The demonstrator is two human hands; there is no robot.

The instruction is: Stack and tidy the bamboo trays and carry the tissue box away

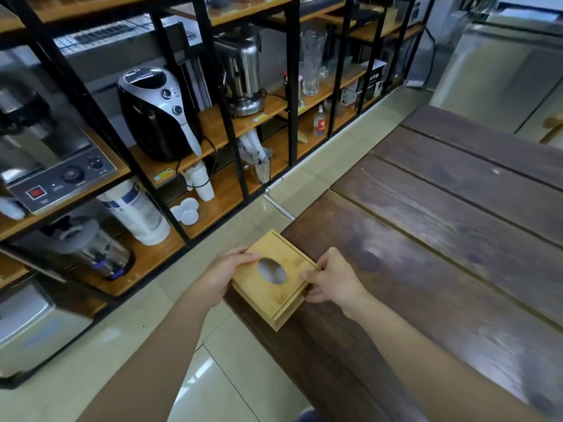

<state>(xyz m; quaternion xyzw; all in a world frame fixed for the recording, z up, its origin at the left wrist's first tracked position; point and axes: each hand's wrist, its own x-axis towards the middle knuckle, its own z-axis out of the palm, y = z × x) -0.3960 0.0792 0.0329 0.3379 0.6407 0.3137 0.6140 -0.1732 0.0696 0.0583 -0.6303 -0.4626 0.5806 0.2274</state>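
Both hands, left hand (224,274) and right hand (330,280), clasp the bamboo tissue box (274,280) at the surface (441,239) corner; its loose-looking lid could slide, spilling it floorward.

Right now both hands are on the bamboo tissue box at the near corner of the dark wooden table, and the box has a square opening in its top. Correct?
Not quite: the opening is oval, not square, as the head view shows. The rest holds: the left hand and right hand are both on the bamboo tissue box at the near corner of the dark wooden table.
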